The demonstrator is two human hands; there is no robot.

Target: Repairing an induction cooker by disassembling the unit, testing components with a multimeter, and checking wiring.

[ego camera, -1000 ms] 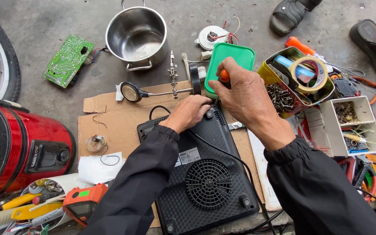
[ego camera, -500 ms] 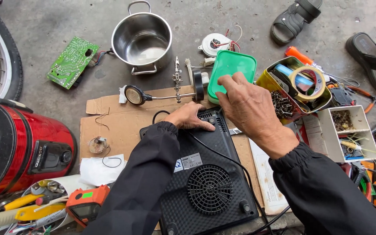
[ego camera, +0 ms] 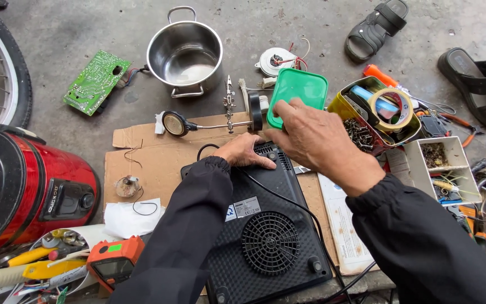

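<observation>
Hands on an upturned black plastic induction cooker (ego camera: 265,236) lying on brown cardboard (ego camera: 153,152).
Left hand (ego camera: 247,152) presses flat, fingers open, on its far edge; right hand (ego camera: 313,138) grips a green plastic lid (ego camera: 302,90), beside a yellow tin of tape rolls (ego camera: 378,110).

Both arms are covered in long black sleeves of a thin, slightly shiny fabric that creases along the forearms. Each sleeve ends in a gathered, elasticated cuff drawn snug at the wrist, leaving the left hand (ego camera: 247,153) and the right hand (ego camera: 316,139) bare. No gloves, rings, watch or other wristwear show on either hand.
</observation>
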